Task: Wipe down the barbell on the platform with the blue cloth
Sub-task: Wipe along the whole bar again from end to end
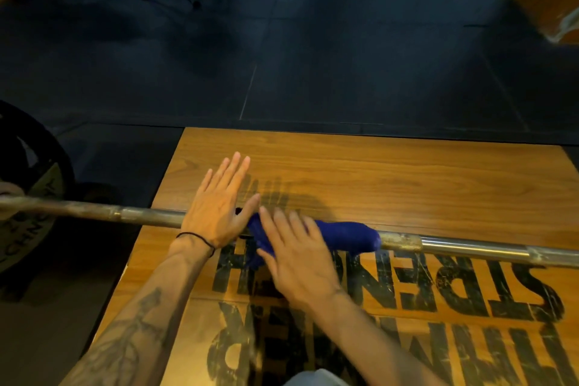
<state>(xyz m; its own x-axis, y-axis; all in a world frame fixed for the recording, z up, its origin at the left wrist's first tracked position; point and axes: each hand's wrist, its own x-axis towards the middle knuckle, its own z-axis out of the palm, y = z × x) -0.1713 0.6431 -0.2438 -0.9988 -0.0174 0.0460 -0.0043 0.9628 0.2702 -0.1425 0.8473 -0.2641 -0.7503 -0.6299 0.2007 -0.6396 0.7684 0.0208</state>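
Fingers (230, 172) of both hands lie straight, right hand (297, 257) pressing the cloth (347, 236) on the bar (470, 247); he should wrap it round and rub along.

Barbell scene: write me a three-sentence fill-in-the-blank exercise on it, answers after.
1. The cloth draped over the barbell is ____.
2. The left hand has its fingers ____.
3. The platform under the bar is made of ____.
Answers: blue; straight; wood.
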